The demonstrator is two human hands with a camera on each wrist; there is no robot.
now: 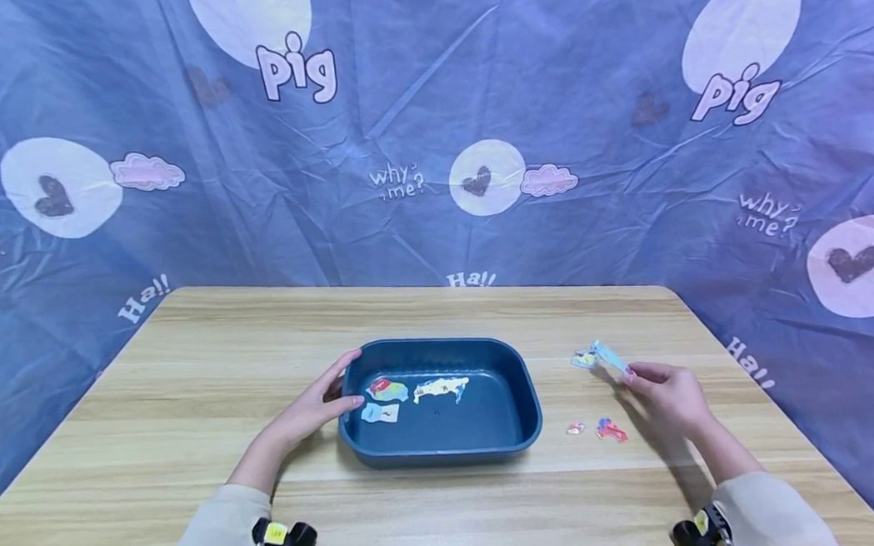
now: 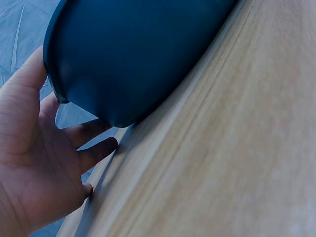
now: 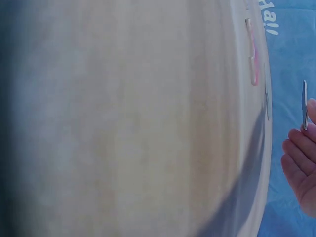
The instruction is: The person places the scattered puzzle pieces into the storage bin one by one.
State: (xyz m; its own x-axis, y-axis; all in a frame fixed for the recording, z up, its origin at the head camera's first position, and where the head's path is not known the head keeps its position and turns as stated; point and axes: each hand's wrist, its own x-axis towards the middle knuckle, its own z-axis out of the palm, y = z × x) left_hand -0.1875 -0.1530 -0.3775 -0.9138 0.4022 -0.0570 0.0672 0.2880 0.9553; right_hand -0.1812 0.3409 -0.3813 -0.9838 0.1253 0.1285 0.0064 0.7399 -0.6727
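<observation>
Rests left hand (image 1: 309,412), spread apart, on left rim of blue bin (image 1: 448,455). Pinches light-blue piece (image 1: 610,357) in right hand (image 1: 670,392), right of bin.

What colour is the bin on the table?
The bin is dark blue, best seen in the head view.

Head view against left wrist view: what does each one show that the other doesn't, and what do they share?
Only the head view shows the right hand pinching a light-blue piece, the white piece inside the tray, and the red piece on the table.

Only the left wrist view shows the left hand from its palm side.

Both show the left hand, the tray, the table and the blue cloth.
</observation>
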